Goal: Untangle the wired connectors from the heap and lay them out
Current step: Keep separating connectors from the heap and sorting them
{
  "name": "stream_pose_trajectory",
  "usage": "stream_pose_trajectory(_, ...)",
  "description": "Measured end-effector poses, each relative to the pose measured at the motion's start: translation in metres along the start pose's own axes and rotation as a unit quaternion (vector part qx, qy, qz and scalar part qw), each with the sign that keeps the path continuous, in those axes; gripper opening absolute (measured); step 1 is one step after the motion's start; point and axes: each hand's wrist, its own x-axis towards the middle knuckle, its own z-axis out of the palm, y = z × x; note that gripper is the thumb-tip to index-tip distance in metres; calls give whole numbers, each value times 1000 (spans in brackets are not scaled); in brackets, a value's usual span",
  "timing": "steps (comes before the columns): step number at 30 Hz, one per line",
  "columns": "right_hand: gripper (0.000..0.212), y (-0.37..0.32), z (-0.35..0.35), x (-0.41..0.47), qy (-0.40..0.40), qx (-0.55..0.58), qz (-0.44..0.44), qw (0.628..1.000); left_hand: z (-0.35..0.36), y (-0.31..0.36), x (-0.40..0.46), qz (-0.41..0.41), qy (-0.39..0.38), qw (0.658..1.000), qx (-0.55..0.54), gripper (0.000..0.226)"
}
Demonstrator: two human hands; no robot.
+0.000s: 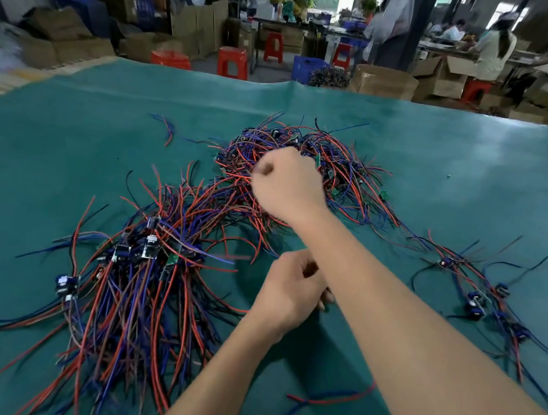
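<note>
A tangled heap of red, blue and black wired connectors [326,165] lies at the middle of the green table mat [66,147]. My right hand [285,184] reaches over the heap, fingers curled around red wires at its left side. My left hand [289,292] hovers lower, under my right forearm, with curled fingers; whether it holds anything is hidden. A laid-out bundle of connectors [139,277] with wires running toward me lies at the left. A row of connectors [482,298] stretches along the right.
A loose red and blue wire pair [321,401] lies near the front edge. Another short wire [168,129] lies at the far left of the heap. Beyond the table stand red stools [233,62], cardboard boxes [383,81] and people at benches.
</note>
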Motion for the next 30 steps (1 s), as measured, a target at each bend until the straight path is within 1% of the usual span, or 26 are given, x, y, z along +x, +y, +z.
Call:
stream_pose_trajectory(2,25,32,-1,6,4,-61,55,997,0,3,-2,-1,-8,999,-46,14)
stream_pose_trajectory(3,27,47,-1,8,-3,-88,67,994,0,4,-2,-4,-7,998,-59,17)
stream_pose_trajectory(6,34,77,4,11,-31,-114,61,991,0,6,-3,-8,-6,998,-62,19)
stream_pose_trajectory(9,36,86,7,14,-36,-103,52,993,-1,8,-3,-8,-8,998,-64,18)
stream_pose_trajectory(13,19,88,11,17,-33,-90,38,995,-1,9,-3,-9,-7,998,-64,18)
stream_pose_trajectory(16,21,91,12,19,-29,-57,45,997,-1,10,-4,-9,-10,998,-67,18)
stream_pose_trajectory(19,20,92,11,18,-34,14,60,997,-1,11,-5,-11,-11,997,-73,19)
stream_pose_trajectory(21,26,91,12,16,-43,49,66,996,-1,11,-5,-14,-13,997,-77,19)
stream_pose_trajectory(22,27,90,13,16,-47,54,68,995,-1,11,-5,-15,-13,997,-78,20)
stream_pose_trajectory(24,17,88,17,15,-47,35,69,996,-1,10,-5,-14,-13,997,-80,22)
stream_pose_trajectory(25,16,87,19,14,-43,25,72,996,-1,10,-4,-15,-14,997,-80,23)
stream_pose_trajectory(28,21,85,20,12,-43,7,76,996,-1,9,-4,-13,-15,997,-80,26)
stream_pose_trajectory(30,19,87,18,12,-48,2,82,995,-1,9,-4,-12,-13,997,-78,27)
